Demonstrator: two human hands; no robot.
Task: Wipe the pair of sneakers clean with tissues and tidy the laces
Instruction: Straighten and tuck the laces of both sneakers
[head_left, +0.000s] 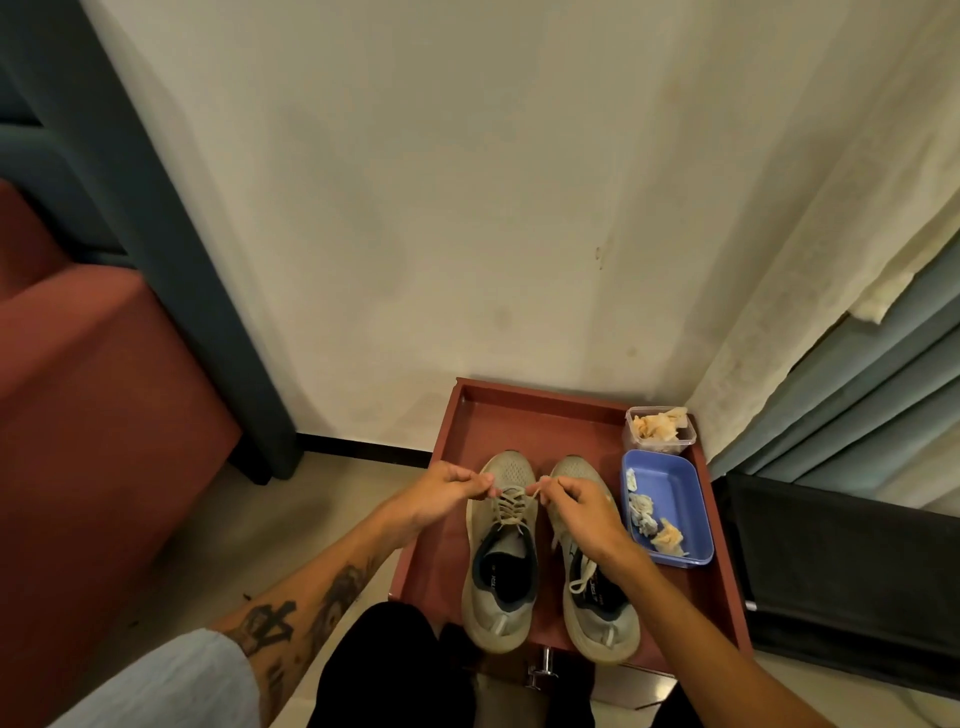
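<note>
I am on the lace-tidying part of the job, working on the sneaker (501, 582) nearer my left side. The pair stands side by side in the middle of the red tray (545, 392), toes toward its far edge and heels at its near edge, and the other sneaker (597, 623) is just beside the first.

My left hand (441, 496) and right hand (582, 512) hang over the toe end of the lacing. Each has its fingers curled in, with thumb and forefinger pinching one end of the shoelace (511, 506). The two ends run outward from the top of the criss-cross and look lightly taut. The fingers of my left hand (475, 480) are tucked tight; those of my right hand (553, 486) are a little looser. The strands are thin here, so I cannot tell whether a knot has begun between the pinches.

Next, I judge, the ends need even tension and then crossing or tucking so they lie flat. The other sneaker has a loose lace loop (584, 574) across its opening that will want the same care.

Along the tray's right edge a blue tub (675, 483) holds crumpled tissues (644, 512). A clear container (660, 428) of tissues sits in the far right corner.
</note>
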